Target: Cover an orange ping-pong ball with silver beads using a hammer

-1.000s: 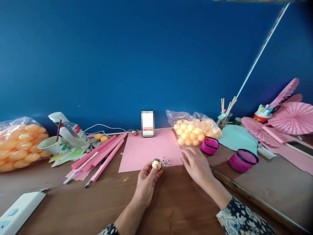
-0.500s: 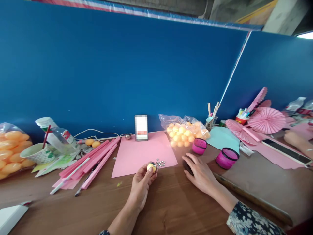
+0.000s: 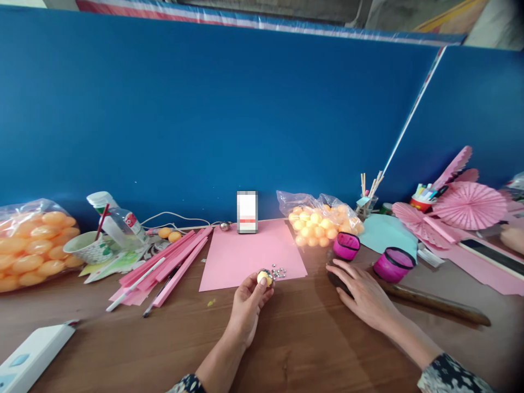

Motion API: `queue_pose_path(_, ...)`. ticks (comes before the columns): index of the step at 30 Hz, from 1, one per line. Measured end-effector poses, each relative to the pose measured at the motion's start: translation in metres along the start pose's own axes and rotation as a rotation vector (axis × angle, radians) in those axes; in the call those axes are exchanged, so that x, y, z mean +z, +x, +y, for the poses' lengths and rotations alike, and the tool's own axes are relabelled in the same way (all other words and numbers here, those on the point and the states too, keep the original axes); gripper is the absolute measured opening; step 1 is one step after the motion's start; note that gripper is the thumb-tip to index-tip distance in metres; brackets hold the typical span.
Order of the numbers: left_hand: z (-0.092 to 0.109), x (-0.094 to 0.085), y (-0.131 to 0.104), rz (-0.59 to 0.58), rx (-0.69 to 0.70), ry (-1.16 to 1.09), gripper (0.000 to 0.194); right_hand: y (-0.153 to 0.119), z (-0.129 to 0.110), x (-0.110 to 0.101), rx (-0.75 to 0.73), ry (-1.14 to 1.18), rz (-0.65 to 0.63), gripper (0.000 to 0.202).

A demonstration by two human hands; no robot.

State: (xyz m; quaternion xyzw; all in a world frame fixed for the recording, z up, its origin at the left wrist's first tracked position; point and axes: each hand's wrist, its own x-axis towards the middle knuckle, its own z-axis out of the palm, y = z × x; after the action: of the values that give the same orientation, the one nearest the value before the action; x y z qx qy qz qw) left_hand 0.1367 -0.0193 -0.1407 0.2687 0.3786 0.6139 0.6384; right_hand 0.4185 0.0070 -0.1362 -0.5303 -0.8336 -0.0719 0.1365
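Between the thumb and fingers of my left hand [image 3: 248,308] is a small yellow ball [image 3: 264,278] with silvery bits on its upper side. It is held over the front edge of a pink paper sheet [image 3: 249,254]. Beside it, small silver beads [image 3: 280,272] lie scattered on the sheet. My right hand [image 3: 364,292] curves its fingers over the dark head of a hammer-like tool [image 3: 442,303], whose wooden handle points right. The palm hides part of the tool, so its exact kind is unclear.
Bags of orange balls [image 3: 315,224] stand behind and at far left. Two magenta cups [image 3: 393,265] stand near the tool. Pink strips [image 3: 180,267], a paper cup [image 3: 88,248] and a power strip [image 3: 39,349] lie left. Another person's hand [image 3: 512,238] is at far right.
The view has turned left, so things sit further right. The tool's wooden handle has swung to lie flatter across the table, behind my right wrist. My left hand still holds the ball.
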Motion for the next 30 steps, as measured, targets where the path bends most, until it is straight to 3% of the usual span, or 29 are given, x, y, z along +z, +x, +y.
queue_pose_path(7, -0.003, -0.002, 0.0, 0.011, 0.007, -0.01, 0.033, 0.0, -0.001, -0.002, 0.031, -0.017, -0.017, 0.045)
queue_pose_path(10, -0.005, -0.002, 0.001, 0.041, 0.006, -0.019, 0.034, 0.01, -0.016, -0.011, 0.065, 0.004, 0.06, 0.045)
queue_pose_path(14, -0.005, -0.003, 0.004, 0.057, -0.006, -0.033, 0.036, 0.036, -0.049, -0.017, -0.004, 0.133, 0.102, 0.03)
queue_pose_path(18, -0.005, -0.004, 0.004, 0.054, -0.003, -0.034, 0.035, 0.065, -0.077, -0.002, -0.097, 0.259, 0.029, 0.015)
queue_pose_path(22, -0.006, -0.005, 0.004, 0.062, 0.014, -0.032, 0.035, 0.082, -0.089, 0.019, -0.153, 0.32, 0.004, 0.015)
queue_pose_path(30, -0.007, -0.005, 0.006, 0.047, 0.007, -0.01, 0.038, 0.078, -0.089, 0.034, -0.106, 0.309, 0.014, 0.018)
